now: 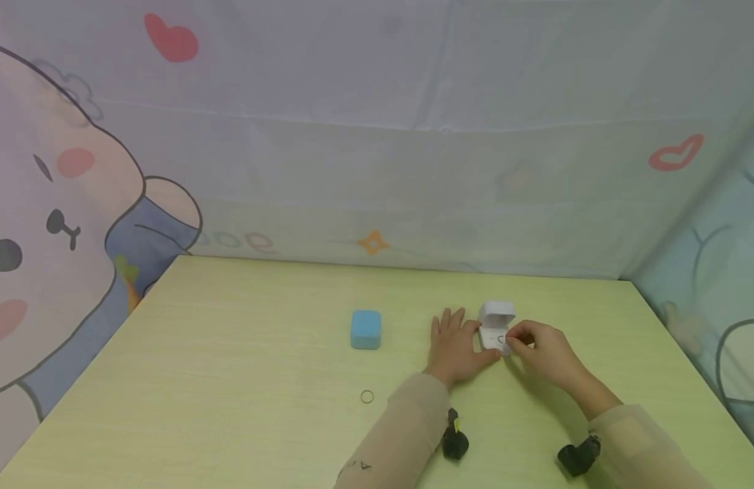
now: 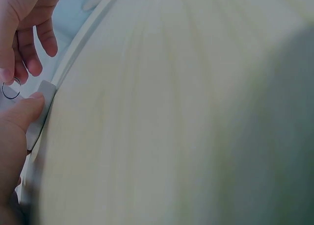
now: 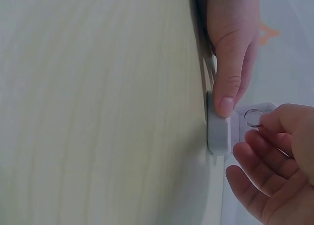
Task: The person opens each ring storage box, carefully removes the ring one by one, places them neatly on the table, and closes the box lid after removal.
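A small white ring box (image 1: 498,311) stands on the table with its lid raised. My left hand (image 1: 458,350) holds it, thumb along the front edge and index finger at the side near the lid; the other fingers spread on the table. In the right wrist view the left thumb rests on the box's front rim (image 3: 218,137). My right hand (image 1: 545,350) pinches a thin silver ring (image 3: 246,116) between thumb and index finger, just over the open box, its other fingers loosely bent. The left wrist view shows this ring (image 2: 11,98) upright beside the left thumb.
A light blue box (image 1: 366,330), closed, sits left of the left hand. Nearer the front, another thin ring (image 1: 367,403) lies flat on the pale yellow table (image 1: 242,367). A printed cloth (image 1: 328,163) hangs behind the table's back edge.
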{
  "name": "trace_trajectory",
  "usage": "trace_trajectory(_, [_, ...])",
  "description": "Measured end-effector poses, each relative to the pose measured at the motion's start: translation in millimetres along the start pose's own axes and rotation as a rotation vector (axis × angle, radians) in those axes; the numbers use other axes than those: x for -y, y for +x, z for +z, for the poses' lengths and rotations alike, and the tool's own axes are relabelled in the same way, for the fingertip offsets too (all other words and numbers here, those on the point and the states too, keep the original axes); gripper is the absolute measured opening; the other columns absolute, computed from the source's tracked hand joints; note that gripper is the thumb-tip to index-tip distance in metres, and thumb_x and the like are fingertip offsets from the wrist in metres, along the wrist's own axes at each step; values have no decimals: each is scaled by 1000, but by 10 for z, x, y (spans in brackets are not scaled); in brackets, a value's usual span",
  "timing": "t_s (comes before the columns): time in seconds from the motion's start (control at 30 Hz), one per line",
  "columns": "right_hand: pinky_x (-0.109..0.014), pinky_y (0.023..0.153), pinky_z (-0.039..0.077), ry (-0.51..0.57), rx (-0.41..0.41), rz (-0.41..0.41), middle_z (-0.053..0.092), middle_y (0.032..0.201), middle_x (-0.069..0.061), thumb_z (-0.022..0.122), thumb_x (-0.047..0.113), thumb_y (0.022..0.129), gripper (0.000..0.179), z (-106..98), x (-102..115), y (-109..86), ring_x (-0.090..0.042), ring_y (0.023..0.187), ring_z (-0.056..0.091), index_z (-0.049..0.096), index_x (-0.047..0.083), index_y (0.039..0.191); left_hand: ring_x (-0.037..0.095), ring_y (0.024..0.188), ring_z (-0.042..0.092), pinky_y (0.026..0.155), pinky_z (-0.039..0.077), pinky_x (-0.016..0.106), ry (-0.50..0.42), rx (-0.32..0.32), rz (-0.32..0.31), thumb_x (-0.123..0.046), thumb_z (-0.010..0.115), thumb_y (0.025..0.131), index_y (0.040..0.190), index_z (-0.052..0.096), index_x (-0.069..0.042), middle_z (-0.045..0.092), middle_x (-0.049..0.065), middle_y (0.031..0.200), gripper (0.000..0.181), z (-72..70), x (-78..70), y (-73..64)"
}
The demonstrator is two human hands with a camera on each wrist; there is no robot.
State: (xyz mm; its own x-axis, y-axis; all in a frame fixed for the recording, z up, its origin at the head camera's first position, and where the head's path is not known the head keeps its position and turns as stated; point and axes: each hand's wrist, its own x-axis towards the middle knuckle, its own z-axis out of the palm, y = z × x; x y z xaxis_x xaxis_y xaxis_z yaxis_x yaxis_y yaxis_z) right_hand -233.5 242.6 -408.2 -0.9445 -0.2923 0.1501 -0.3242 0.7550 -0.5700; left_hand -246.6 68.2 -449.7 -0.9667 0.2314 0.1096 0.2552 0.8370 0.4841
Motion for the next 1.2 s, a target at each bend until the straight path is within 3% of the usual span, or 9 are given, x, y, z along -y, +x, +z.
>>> trace_trajectory(0.4, [-22,61,47,-1,-19,-10,67,83,-3,61,13,91,11,-11,28,-45,-13,77,59,66,3,92,30,144,22,118,15,49,-4,-2,-4,-63,57,83,130,55,-20,36,6,151,64,17,7,5])
trace_trajectory(1.2, [-20,59,48,63,59,-18,66,77,-1,65,7,84,4,-15,11,-99,-4,70,56,66,4,85,29,146,19,118,12,49,-10,3,-8,-64,57,83,131,54,-21,34,5,152,65,63,38,25])
